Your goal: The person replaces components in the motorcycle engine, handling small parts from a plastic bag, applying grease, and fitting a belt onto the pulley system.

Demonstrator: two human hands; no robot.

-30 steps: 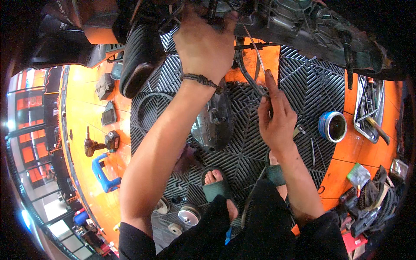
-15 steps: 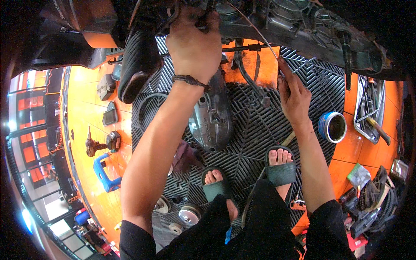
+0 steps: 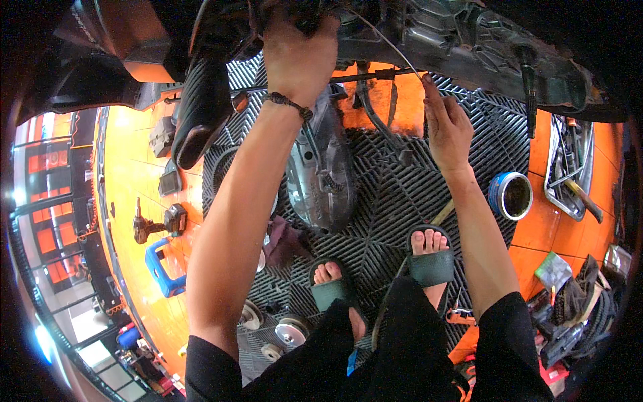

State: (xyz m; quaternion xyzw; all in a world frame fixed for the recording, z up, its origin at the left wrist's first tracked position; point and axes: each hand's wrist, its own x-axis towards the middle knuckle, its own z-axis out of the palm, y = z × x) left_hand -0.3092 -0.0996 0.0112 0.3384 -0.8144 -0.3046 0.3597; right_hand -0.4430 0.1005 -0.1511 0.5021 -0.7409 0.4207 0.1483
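At the top centre, my left hand reaches up among the dark parts of a motorbike, with a braided band round its wrist. Its fingers curl round something there that I cannot make out, and the fingertips are hidden. Lower and to the right, my right hand pinches the near end of a thin metal rod. The rod slants up and left toward the machine, where its far end is lost in shadow. Above both hands runs the grimy metal engine casing. A black ribbed rubber piece hangs left of my left hand.
A dark casing cover lies on the black ribbed mat between my arms. At right stand a blue-and-white tin and a tool tray with a hammer. A cordless drill and a blue plastic piece lie left.
My right hand has shifted slightly up and left, its fingers still on the rod. The left hand sits a little higher in the picture, among the same parts.
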